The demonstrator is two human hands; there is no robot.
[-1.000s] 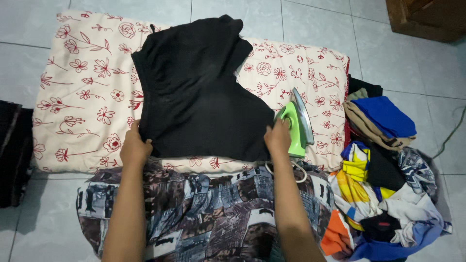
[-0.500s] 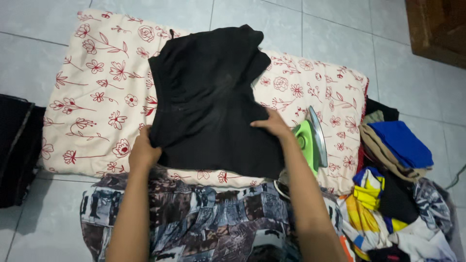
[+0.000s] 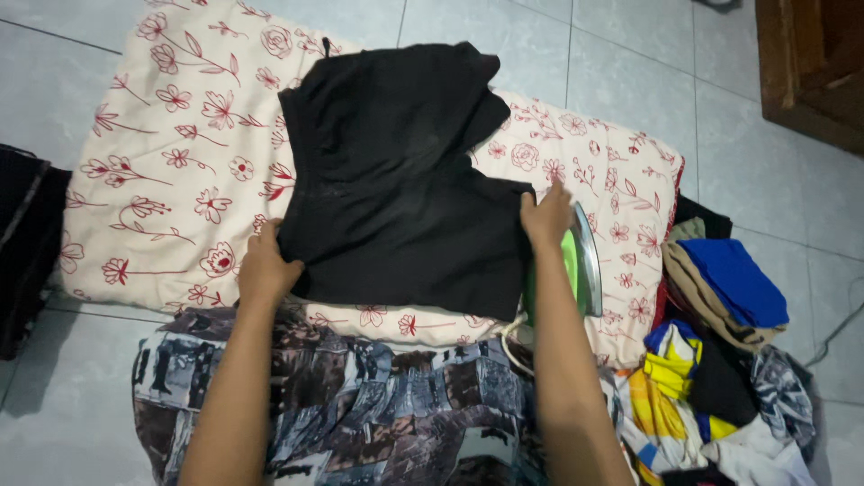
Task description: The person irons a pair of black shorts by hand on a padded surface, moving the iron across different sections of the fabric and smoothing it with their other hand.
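A black garment lies spread on a cream pad with a red flower print on the tiled floor. My left hand pinches the garment's near left edge. My right hand holds its right edge, about halfway up. A green and silver iron stands on its heel on the pad, just right of my right wrist, partly hidden by my forearm.
A patterned grey and brown cloth covers my lap below the pad. A heap of mixed clothes, blue, yellow and white, lies at the right. A dark bundle sits at the left edge. Wooden furniture stands at the top right.
My right hand has moved from the garment's near right corner up along its right edge, and the edge has shifted with it. My left hand stays at the near left corner.
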